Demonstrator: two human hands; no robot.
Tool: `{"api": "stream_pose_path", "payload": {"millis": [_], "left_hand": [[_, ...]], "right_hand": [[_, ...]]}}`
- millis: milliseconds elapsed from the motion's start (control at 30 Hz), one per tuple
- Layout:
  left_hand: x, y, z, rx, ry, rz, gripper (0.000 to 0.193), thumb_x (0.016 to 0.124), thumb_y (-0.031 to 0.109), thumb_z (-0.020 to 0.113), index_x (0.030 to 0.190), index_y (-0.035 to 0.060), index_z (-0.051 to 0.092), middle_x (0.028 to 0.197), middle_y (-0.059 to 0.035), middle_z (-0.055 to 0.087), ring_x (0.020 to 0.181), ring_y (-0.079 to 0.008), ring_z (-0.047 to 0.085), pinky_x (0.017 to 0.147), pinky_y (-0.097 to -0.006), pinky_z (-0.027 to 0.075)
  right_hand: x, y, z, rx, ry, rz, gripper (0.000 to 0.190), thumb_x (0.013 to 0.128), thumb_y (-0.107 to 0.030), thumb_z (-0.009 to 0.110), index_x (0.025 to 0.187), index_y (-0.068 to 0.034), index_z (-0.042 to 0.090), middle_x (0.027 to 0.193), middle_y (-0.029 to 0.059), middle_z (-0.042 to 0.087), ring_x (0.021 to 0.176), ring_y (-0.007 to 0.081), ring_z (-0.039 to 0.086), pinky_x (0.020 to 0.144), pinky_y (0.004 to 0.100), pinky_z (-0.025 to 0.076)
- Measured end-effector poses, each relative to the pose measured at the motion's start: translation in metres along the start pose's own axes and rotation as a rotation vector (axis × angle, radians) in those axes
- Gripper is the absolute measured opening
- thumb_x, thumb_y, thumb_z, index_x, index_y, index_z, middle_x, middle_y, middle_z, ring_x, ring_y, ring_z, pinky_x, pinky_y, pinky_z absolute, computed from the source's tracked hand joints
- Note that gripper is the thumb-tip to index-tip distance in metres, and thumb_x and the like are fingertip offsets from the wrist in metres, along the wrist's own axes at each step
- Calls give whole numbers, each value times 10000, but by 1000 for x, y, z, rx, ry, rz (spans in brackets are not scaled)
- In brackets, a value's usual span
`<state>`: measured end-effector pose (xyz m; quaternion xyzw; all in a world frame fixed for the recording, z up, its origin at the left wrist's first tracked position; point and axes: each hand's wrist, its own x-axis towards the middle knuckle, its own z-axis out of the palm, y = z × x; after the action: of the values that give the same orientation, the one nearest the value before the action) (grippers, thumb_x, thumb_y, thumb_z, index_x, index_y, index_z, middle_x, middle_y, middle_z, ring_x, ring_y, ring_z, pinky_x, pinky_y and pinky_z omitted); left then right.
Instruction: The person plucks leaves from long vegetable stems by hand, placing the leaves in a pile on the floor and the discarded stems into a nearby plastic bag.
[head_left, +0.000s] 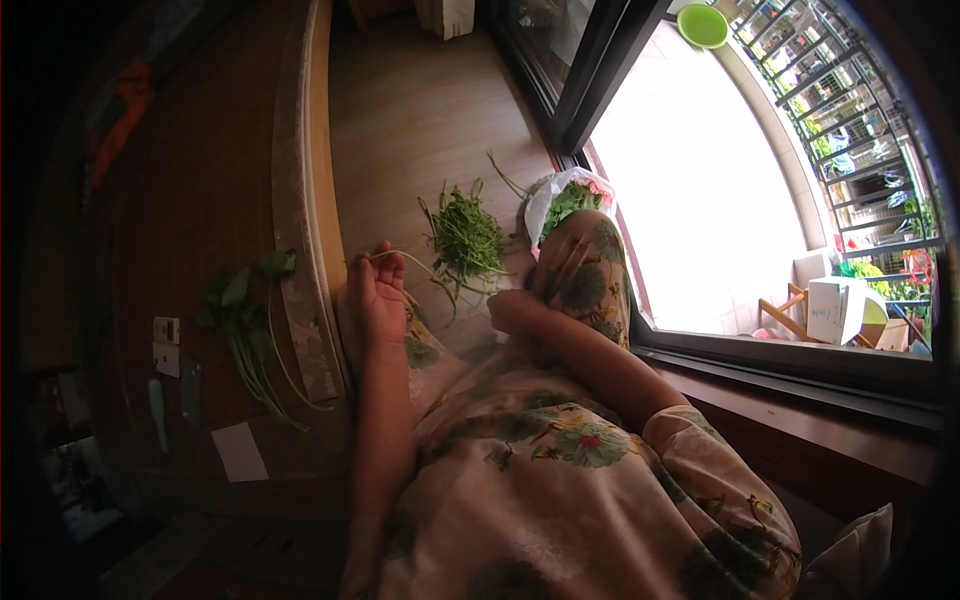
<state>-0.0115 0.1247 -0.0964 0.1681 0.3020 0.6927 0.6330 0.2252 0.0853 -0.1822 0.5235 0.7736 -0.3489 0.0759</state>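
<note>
My left hand (380, 296) is palm up beside the raised brown surface, with a thin green stem (420, 264) pinched at its fingertips. The stem arcs right across the gap toward my right hand (516, 312). That hand is curled closed near my knee, and a fine strand appears to reach its fingers; the grip itself is partly hidden. Beyond both hands, a loose pile of picked green stems (469, 236) lies on the floor. A white plastic bag (536, 214) holding leafy greens (574, 201) stands behind my right knee, which hides part of it.
On the brown surface (217, 187) at left lie long-stemmed leafy greens (251, 330), a phone (191, 390), a mint-coloured handled item (157, 412) and white paper (240, 452). A sliding door frame (600, 97) borders the bright balcony. Outside are a green basin (703, 26) and a white box (834, 309).
</note>
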Motion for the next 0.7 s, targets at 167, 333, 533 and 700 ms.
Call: {"api": "stream_pose_path", "payload": {"millis": [167, 333, 533, 700], "left_hand": [[1, 2, 2, -69, -3, -25, 107, 944, 205, 606, 978, 107, 635, 1101, -135, 668, 956, -234, 647, 907, -385, 511], [-7, -4, 5, 238, -126, -173, 108, 952, 173, 595, 968, 70, 623, 986, -103, 670, 819, -162, 630, 784, -294, 527], [-22, -35, 7, 689, -234, -311, 106, 928, 144, 633, 901, 42, 637, 808, -6, 650, 694, -60, 545, 668, -226, 460], [-27, -54, -6, 1099, -377, -239, 141, 883, 171, 668, 884, 30, 661, 750, 7, 639, 672, -55, 552, 633, -243, 456]], "right_hand": [[1, 0, 0, 4, -14, 17, 238, 777, -149, 571, 957, -36, 677, 970, 183, 669, 943, 357, 651, 813, 454, 513], [-9, 1, 5, 204, 357, -68, 177, 810, -64, 518, 922, -49, 654, 932, 169, 638, 884, 371, 641, 794, 480, 501], [-10, -24, -27, 362, 554, 48, 117, 861, -84, 556, 928, -32, 637, 909, 159, 631, 869, 378, 631, 759, 465, 491], [-14, -22, -41, 789, 615, -163, 120, 867, -120, 608, 931, -22, 634, 871, 150, 634, 800, 295, 633, 714, 380, 488]]}}
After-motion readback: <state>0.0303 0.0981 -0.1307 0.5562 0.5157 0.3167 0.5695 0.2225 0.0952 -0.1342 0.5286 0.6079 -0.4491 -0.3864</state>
